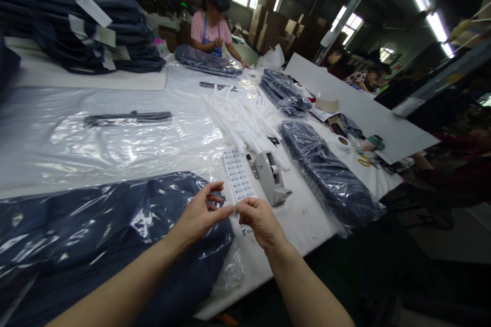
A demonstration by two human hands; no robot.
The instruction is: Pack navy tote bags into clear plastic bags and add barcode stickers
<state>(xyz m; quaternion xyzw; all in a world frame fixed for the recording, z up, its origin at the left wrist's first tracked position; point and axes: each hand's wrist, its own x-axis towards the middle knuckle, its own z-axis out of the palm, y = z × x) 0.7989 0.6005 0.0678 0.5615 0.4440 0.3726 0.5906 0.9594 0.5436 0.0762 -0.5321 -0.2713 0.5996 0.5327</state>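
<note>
A white sheet of barcode labels (238, 176) lies on the table just beyond my fingers. My right hand (261, 220) is closed in a pinch at the sheet's lower edge. A small pale bit shows at its fingertips, too small to name. My left hand (205, 209) has its fingers apart, the thumb reaching to the right fingertips; I see nothing held in it. Under and left of that hand lies a dark blue folded item in clear plastic (115, 235). A grey tape dispenser (271, 181) stands right of the sheet, with a black marker-like object (252, 166) between them.
White strips (241, 117) are heaped beyond the labels. More wrapped dark bundles (326, 173) lie at right, near tape rolls (341, 143) and yellow-handled scissors (363, 158). Dark blue goods with tags (95, 30) are stacked at left. Across the table, a person (210, 28) handles another bundle.
</note>
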